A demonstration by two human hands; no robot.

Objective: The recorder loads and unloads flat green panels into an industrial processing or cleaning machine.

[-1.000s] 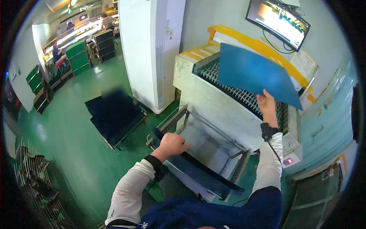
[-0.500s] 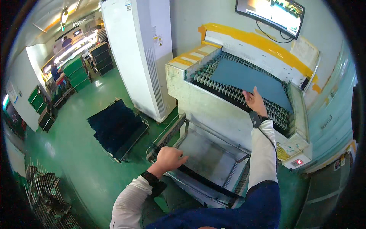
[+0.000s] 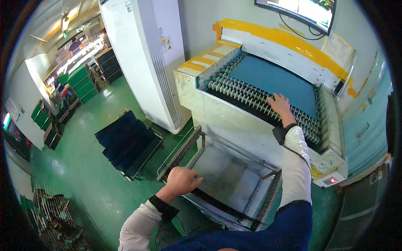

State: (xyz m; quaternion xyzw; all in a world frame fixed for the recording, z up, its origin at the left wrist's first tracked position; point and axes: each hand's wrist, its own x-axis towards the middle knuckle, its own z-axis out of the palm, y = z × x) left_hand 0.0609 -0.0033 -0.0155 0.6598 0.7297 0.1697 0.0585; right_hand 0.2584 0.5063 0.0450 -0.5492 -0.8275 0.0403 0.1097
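Note:
A flat blue panel (image 3: 276,79) lies on the rows of toothed rollers (image 3: 243,93) of a pale conveyor machine (image 3: 226,113). My right hand (image 3: 281,108) is over the rollers, palm down, at the panel's front edge. Its fingers are spread and hold nothing; whether the fingertips touch the panel I cannot tell. My left hand (image 3: 180,182) hovers over or rests on the front left of a slotted metal rack (image 3: 228,203), thumb held apart from the loosely bent fingers. Nothing shows in it. The rack stands between me and the machine.
Left of the rack, a cart (image 3: 130,144) carries dark panels. A tall white cabinet unit (image 3: 146,62) rises beside the machine. A monitor (image 3: 299,12) hangs on the wall. At the lower left stand wire racks (image 3: 54,213); people work far off at a lit bench (image 3: 81,56).
The blue panel has turned from askew to roughly square with the rollers, farther back. My right hand has gone from palm sideways to palm down. The view has shifted slightly.

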